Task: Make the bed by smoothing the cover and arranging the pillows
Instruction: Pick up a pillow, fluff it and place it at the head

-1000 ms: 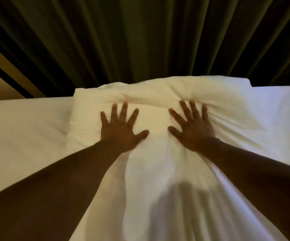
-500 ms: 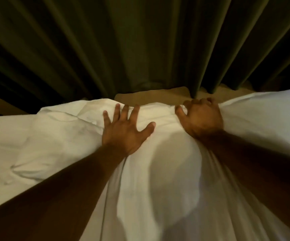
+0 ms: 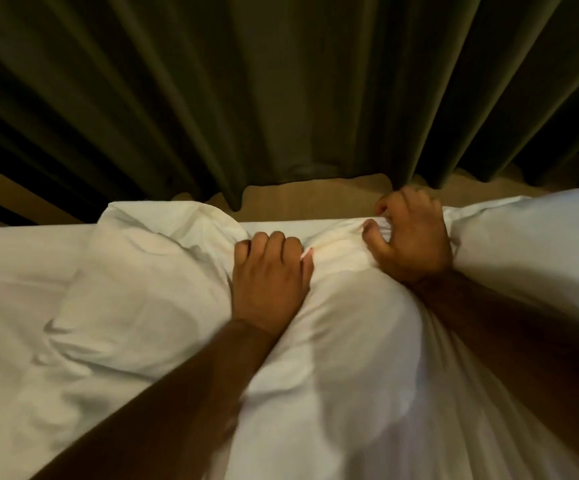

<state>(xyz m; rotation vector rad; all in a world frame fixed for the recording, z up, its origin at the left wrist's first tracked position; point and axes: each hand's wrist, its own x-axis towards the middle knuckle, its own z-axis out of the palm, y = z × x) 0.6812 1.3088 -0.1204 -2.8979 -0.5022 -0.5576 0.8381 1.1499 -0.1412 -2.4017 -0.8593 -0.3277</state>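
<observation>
A white pillow (image 3: 149, 292) lies at the far edge of the bed, its left part lumpy and creased. My left hand (image 3: 269, 275) grips a bunch of its fabric near the middle, fingers curled in. My right hand (image 3: 414, 237) grips the white fabric at the far edge, with the thumb hooked into a fold. Between the two hands the cloth is pulled up into a tight ridge. The white cover (image 3: 367, 393) runs from the hands toward me in long wrinkles. A second white pillow or bulge (image 3: 537, 244) rises at the right.
Dark green curtains (image 3: 281, 98) hang just beyond the bed. A strip of tan floor (image 3: 316, 199) shows between the curtain hem and the bed's far edge. The white sheet (image 3: 14, 306) stretches away to the left.
Both hands went from lying flat with spread fingers to curling into the fabric, the right hand first, then the left. The pillow's left part has bunched up, and the view has tipped over the far edge.
</observation>
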